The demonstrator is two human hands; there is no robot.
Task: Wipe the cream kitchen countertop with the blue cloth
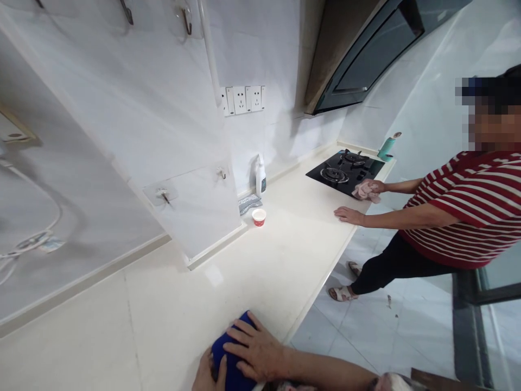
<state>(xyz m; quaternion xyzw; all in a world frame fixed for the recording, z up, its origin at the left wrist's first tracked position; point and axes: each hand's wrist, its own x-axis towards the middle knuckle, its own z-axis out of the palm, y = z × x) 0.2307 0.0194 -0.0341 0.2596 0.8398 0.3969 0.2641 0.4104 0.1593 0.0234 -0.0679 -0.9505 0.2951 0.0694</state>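
A folded blue cloth lies on the pale countertop at the bottom of the view. My right hand rests on top of it, palm down with the fingers spread. At the cloth's left edge my left hand grips it, thumb on top and fingers along the side. The lower part of the left hand is cut off by the frame.
A red-and-white cup, grey packet and white spray bottle stand by the wall. Beyond is a black gas hob under a range hood. A person in a striped shirt holds a pink cloth at the hob's edge.
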